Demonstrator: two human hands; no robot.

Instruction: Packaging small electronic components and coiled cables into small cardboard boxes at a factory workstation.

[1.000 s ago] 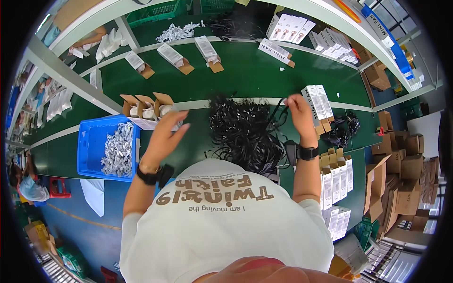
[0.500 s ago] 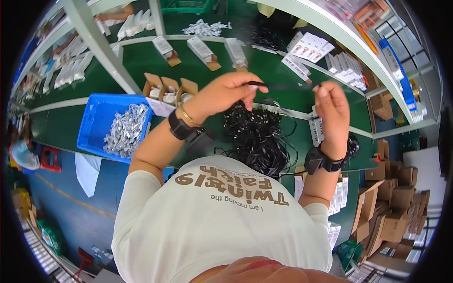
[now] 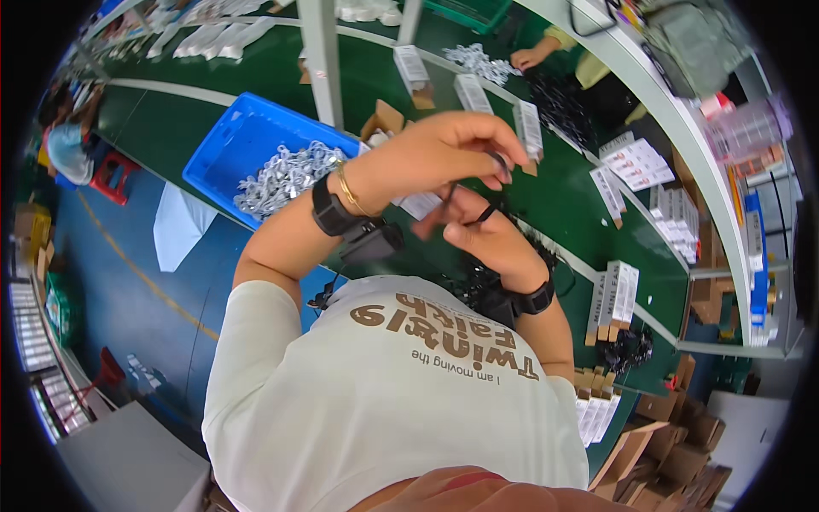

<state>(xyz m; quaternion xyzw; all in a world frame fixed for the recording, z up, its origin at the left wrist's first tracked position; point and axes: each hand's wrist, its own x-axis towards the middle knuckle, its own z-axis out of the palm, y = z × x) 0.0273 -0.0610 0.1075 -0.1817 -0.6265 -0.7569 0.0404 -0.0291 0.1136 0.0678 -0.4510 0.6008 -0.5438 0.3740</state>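
Observation:
My left hand (image 3: 465,152) is raised over the green bench, its fingers bent around a thin black strap (image 3: 499,162). Just below it my right hand (image 3: 495,243) is closed on the same strap, which loops over its fingers. Motion blur smears the fingertips and the strap's ends. Under my right wrist lies a pile of black straps (image 3: 465,286), mostly hidden by my arm and shirt. Beside my left forearm stands a blue bin (image 3: 205,166) of white coiled cables (image 3: 294,175). Behind my left hand, an open small carton (image 3: 381,118) is partly covered.
Small white boxes (image 3: 529,128) lie along the bench's far side, and more boxes (image 3: 612,294) stand at the right. A co-worker's hand (image 3: 533,55) is near white cables (image 3: 479,64) and black straps (image 3: 559,107). A shelf post (image 3: 320,68) rises behind the bin.
My hands were apart with the strap stretched between them; now they are close together and the strap is folded. The view has turned, shifting the bench scene rightward.

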